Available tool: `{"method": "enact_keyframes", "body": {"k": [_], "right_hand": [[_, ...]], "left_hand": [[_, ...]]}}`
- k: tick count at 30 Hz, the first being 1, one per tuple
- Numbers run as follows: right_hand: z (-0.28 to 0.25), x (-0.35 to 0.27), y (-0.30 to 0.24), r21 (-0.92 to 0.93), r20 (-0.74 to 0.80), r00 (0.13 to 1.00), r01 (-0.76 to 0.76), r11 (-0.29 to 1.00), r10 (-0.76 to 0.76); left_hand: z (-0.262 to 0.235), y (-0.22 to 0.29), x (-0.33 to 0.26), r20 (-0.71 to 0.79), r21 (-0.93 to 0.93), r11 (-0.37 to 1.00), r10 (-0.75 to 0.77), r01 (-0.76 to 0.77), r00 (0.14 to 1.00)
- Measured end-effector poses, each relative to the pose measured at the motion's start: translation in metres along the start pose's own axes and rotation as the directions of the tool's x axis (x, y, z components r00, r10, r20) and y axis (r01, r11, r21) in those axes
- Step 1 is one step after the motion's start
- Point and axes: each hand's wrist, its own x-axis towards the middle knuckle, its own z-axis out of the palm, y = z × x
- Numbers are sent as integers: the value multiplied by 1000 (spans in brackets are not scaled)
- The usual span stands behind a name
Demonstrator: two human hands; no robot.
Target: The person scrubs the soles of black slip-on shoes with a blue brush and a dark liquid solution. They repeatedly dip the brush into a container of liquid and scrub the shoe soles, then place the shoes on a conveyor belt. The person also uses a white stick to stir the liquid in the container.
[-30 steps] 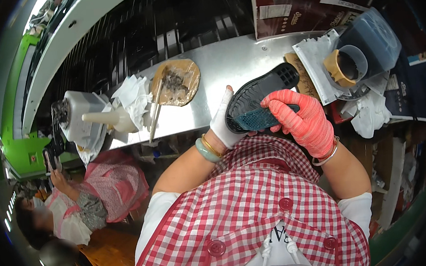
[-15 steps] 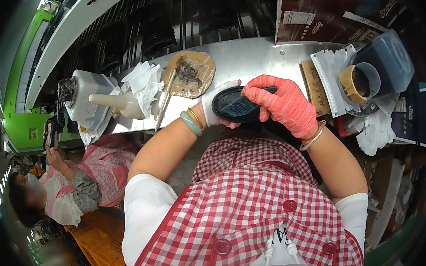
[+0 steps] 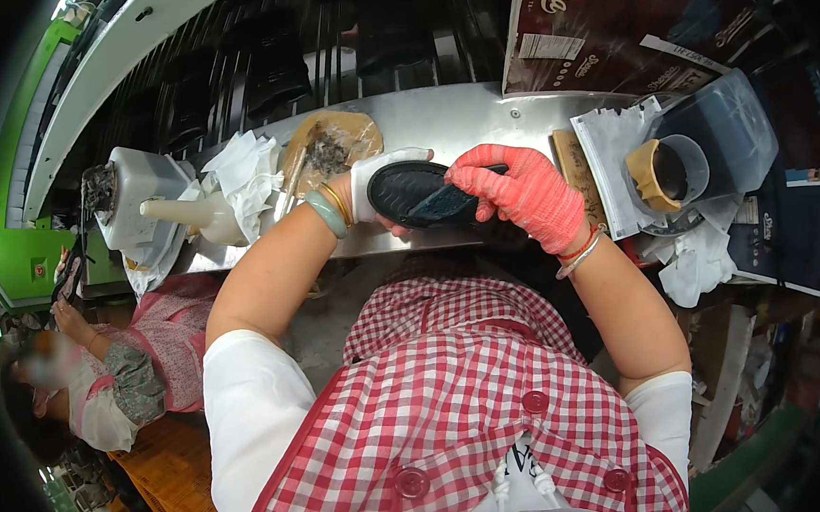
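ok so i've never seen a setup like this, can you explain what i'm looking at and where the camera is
There's no robot here: a wide fisheye camera on a person's head looks down, so straight edges bend. The white-gloved left hand holds a black shoe sole; the coral-gloved right hand has its fingers on a dark blue textured piece over it. On the metal surface lie a brown disc, crumpled white paper and a pale nozzle bottle.

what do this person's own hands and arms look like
The left hand wears a white glove with fingertips uncovered, plus a pale green bangle and a gold bangle at the wrist. The right hand wears a coral-red knit glove, with a silver bangle and red cord. White sleeves end near the elbows.
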Motion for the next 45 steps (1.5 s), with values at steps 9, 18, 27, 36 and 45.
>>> {"method": "enact_keyframes", "body": {"k": [9,18,27,36,45], "right_hand": [[-19,-3,-2,-110,10,1000,-26,994,27],[-50,-40,7,-81,-68,983,-176,981,171],[-38,-75,-2,68,-117,968,229,971,-220],[-8,-59,8,-519,346,611,757,397,-711],[-22,-79,-1,-601,342,709,669,437,-617]], "left_hand": [[-2,29,17,162,-482,680,-552,553,818],[-18,24,22,216,-408,648,-615,643,758],[3,-21,20,113,34,989,-148,145,982],[55,25,18,-137,-68,996,-59,50,989],[36,13,18,207,-620,652,-401,437,893]]}}
